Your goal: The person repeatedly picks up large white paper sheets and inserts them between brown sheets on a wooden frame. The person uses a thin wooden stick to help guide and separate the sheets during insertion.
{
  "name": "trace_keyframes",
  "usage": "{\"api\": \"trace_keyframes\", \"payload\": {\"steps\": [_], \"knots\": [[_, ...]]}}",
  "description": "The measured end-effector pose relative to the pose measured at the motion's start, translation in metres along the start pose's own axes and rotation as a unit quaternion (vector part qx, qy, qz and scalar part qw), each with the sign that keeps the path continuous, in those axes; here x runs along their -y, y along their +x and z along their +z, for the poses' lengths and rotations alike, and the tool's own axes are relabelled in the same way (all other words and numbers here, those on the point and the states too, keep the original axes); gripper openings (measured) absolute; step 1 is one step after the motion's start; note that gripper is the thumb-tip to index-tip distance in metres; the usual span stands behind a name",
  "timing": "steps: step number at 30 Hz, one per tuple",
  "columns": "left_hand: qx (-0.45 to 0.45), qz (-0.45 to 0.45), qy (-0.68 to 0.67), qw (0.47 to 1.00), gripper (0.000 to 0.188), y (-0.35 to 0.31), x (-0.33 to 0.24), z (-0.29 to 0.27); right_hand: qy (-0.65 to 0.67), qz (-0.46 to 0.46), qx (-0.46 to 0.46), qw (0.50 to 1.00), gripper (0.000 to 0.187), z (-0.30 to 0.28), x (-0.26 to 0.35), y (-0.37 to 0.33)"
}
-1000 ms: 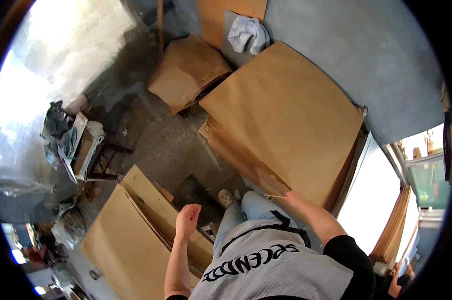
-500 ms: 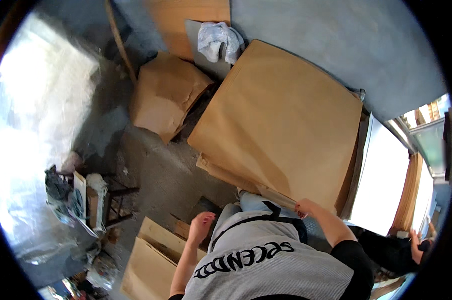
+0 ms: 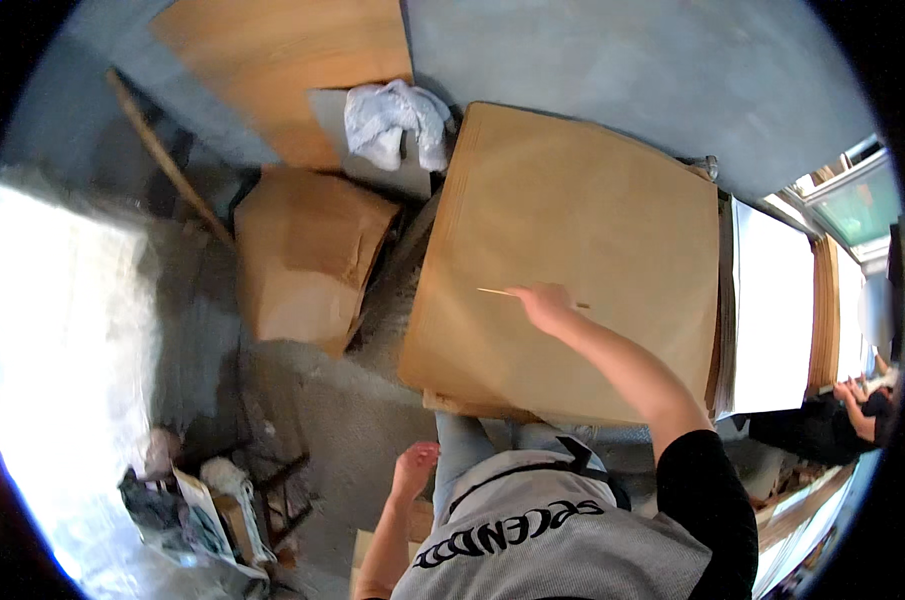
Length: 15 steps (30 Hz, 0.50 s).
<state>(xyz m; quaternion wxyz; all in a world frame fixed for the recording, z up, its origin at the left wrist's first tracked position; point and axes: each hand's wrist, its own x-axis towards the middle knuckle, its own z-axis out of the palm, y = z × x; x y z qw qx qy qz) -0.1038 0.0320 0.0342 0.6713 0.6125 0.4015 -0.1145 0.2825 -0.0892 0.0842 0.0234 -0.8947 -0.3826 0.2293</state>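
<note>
Head view, as a question-and-answer description.

**Q:** What is each hand gripping?

**A:** The right hand (image 3: 547, 305) is pinched shut around a thin stick (image 3: 497, 292), pale and straight (possibly a pencil or skewer; too fine to tell). Its tip points left, and a short end shows on the hand's right. The left hand (image 3: 414, 468) hangs low beside the person's leg, fingers loose and released, holding nothing.

**Q:** Where is the stick in relation to what's around it?

**A:** It sits over the middle of a large brown sheet (image 3: 572, 200), the top one of a flat stack straight ahead of the person. Whether the tip touches the sheet I cannot tell.

**Q:** What step does this look like?

**A:** By my judgement, the stick is being placed or drawn on the sheet's face. Any stroke from here would call for a steady wrist and light pressure, and the free hand is well apart from the sheet, so nothing braces it.

**Q:** And farther out?

**A:** Left of the stack sits a crumpled brown paper bag (image 3: 302, 250) on the grey floor (image 3: 342, 420). A white cloth (image 3: 397, 120) lies at the far left corner, with a wooden board (image 3: 282, 60) beyond it. A white panel (image 3: 772, 310) runs along the stack's right side. Another person's hands (image 3: 857, 400) show at the right edge.
</note>
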Motion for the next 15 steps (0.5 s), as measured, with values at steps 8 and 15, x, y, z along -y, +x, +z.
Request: {"api": "trace_keyframes", "payload": {"steps": [8, 15], "knots": [[0.052, -0.109, -0.176, 0.977, 0.015, 0.08, -0.015, -0.141, 0.011, 0.141, 0.057, 0.988, 0.033, -0.008, 0.073, 0.117], [-0.081, -0.109, -0.116, 0.984, 0.014, 0.121, -0.007, -0.221, 0.006, 0.232, -0.02, 0.973, 0.025, 0.03, -0.027, 0.056]]}}
